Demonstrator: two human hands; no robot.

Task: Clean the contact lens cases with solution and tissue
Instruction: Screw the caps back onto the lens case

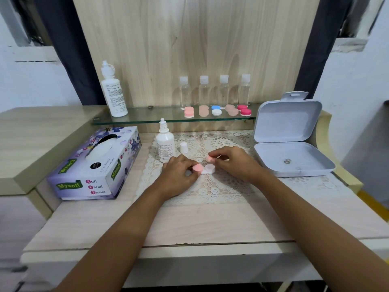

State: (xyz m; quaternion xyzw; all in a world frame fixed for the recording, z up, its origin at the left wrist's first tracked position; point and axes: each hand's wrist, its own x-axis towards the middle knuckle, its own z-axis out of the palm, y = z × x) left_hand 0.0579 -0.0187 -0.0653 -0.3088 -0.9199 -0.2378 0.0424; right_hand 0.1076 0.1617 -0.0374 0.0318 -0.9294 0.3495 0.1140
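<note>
Centre frame: left hand grips the contact lens case, right hand pinches a pink cap; solution bottle and tissue box stand further left.

Left hand grips the lens case on the doily; right hand pinches a pink lid.

Wooden table, lace mat (white), floral tissue box

The bench is pale matt wood-grain, covered by an openwork lace mat. The shelf is clear glossy glass; the tissue box printed cardboard; the open case smooth matt plastic.
</note>
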